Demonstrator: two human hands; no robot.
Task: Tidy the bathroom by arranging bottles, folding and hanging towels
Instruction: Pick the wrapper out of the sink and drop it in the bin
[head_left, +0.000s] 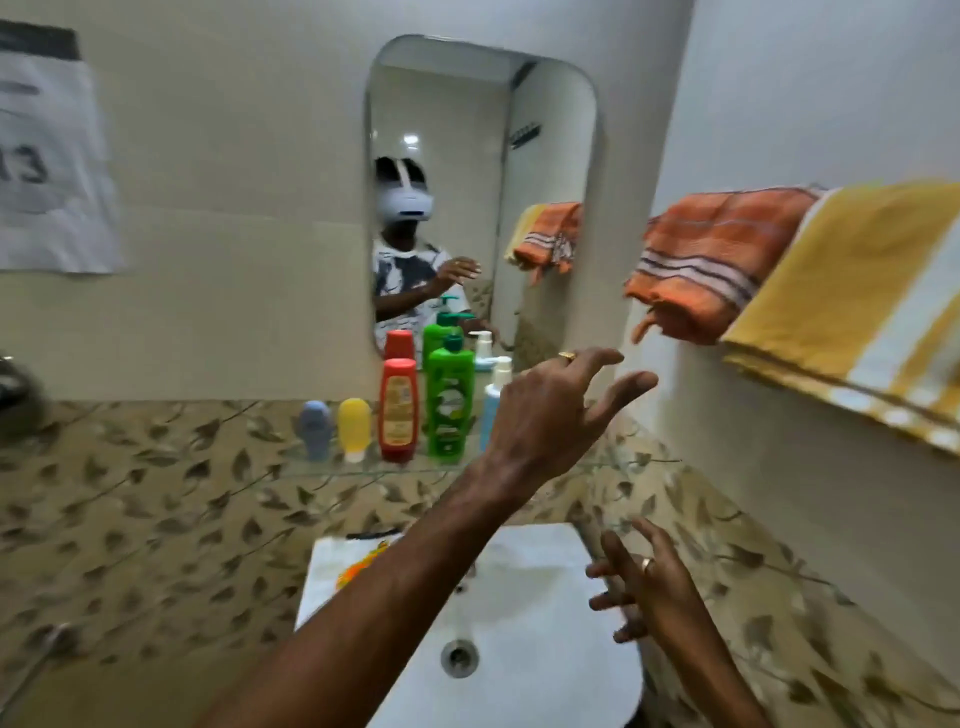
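Several bottles stand in a row on a glass shelf (332, 466) under the mirror: a small blue one (315, 428), a small yellow one (354, 428), a red bottle (398, 410), a green pump bottle (450, 402) and a pale blue pump bottle (493, 400). My left hand (556, 410) hangs open in the air just right of the bottles, fingers spread toward the towels. An orange striped towel (711, 260) and a yellow striped towel (862, 291) hang on the right wall. My right hand (641, 582) is open and empty above the basin's right edge.
A white wash basin (519, 649) sits below, with a white printed cloth (343, 566) on its left rim. The mirror (483, 182) shows a person wearing a headset. A paper sheet (52, 161) hangs on the left wall. Leaf-patterned tiles cover the lower walls.
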